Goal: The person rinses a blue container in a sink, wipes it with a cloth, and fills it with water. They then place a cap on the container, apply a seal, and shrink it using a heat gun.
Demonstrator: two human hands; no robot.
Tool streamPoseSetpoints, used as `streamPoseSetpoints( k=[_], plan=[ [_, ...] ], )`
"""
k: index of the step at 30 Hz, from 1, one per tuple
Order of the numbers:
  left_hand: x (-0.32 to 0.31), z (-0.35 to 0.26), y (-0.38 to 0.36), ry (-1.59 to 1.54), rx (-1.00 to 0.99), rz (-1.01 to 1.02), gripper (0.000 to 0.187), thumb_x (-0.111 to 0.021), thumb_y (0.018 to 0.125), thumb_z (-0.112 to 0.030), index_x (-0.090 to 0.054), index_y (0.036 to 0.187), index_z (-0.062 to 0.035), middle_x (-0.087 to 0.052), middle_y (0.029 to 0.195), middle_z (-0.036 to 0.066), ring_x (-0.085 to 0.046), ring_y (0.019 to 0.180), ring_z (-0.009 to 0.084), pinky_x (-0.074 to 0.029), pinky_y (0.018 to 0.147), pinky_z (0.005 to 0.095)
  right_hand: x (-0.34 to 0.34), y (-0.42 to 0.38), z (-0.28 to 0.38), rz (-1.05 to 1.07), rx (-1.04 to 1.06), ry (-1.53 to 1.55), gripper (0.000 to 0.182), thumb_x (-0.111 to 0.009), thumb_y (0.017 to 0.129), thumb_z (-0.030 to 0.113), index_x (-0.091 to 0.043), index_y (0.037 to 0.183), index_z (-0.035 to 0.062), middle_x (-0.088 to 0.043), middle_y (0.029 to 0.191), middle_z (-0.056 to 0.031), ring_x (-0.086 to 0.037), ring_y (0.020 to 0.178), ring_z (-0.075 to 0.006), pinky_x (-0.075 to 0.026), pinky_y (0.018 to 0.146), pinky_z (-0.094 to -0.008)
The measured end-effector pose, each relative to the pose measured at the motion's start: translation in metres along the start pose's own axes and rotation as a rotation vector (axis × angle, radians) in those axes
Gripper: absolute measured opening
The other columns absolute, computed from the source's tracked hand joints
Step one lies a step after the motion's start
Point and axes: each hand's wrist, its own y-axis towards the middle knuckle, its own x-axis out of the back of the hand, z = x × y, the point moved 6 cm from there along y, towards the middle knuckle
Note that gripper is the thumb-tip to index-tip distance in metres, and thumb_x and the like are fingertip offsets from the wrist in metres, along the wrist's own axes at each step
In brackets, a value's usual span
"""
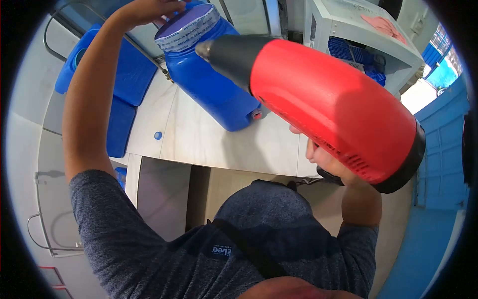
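Observation:
A red and black heat gun (328, 104) is in my right hand (326, 157), whose fingers are wrapped round its handle; the gun's body hides part of the grip. Its metal nozzle (203, 50) points left at a blue water jug (209, 84). Around the jug's cap runs a printed white seal band (191, 31), close to the nozzle. At the top edge of view, my left hand (154, 9) has its fingers bent against the far side of the cap. A small spout opening (256, 114) shows low on the jug.
The jug stands on a pale tiled counter (194, 132), near a small blue cap (158, 135). More blue containers (130, 70) sit to the left. A white shelf unit (323, 12) at the back right holds blue items and a pink cloth (383, 27) on top.

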Motion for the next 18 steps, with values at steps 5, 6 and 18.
streamPoseSetpoints(
  k=[5, 6, 18],
  plan=[
    [0.006, -0.028, -0.006, 0.012, -0.022, -0.034, 0.044, -0.053, 0.102, -0.027, -0.054, 0.137, -0.0003, -0.064, 0.123, 0.014, -0.062, 0.110, 0.0240, -0.052, 0.098, 0.0381, 0.011, 0.032, -0.007, 0.049, 0.050, -0.155, 0.052, -0.066, 0.093, 0.029, -0.056, 0.129, -0.0056, -0.066, 0.119, -0.0210, -0.064, 0.071, -0.0175, -0.052, 0.064, -0.0296],
    [0.005, -0.032, -0.007, 0.008, -0.058, -0.039, 0.044, -0.053, 0.102, -0.027, -0.054, 0.137, -0.0010, -0.063, 0.124, 0.015, -0.062, 0.112, 0.0243, -0.051, 0.098, 0.0380, 0.009, 0.040, 0.007, 0.087, 0.246, -0.391, 0.051, -0.066, 0.092, 0.029, -0.057, 0.129, -0.0051, -0.066, 0.119, -0.0207, -0.064, 0.072, -0.0177, -0.052, 0.065, -0.0296],
    [-0.006, -0.009, -0.002, 0.217, -0.027, 0.026, 0.044, -0.051, 0.102, -0.035, -0.057, 0.132, -0.0030, -0.064, 0.120, 0.016, -0.064, 0.104, 0.0247, -0.053, 0.090, 0.0374, 0.024, 0.012, 0.014, 0.074, 0.240, -0.516, 0.043, -0.068, 0.090, 0.023, -0.063, 0.127, 0.0007, -0.068, 0.117, -0.0160, -0.067, 0.084, -0.0196, -0.054, 0.077, -0.0304]
  ],
)
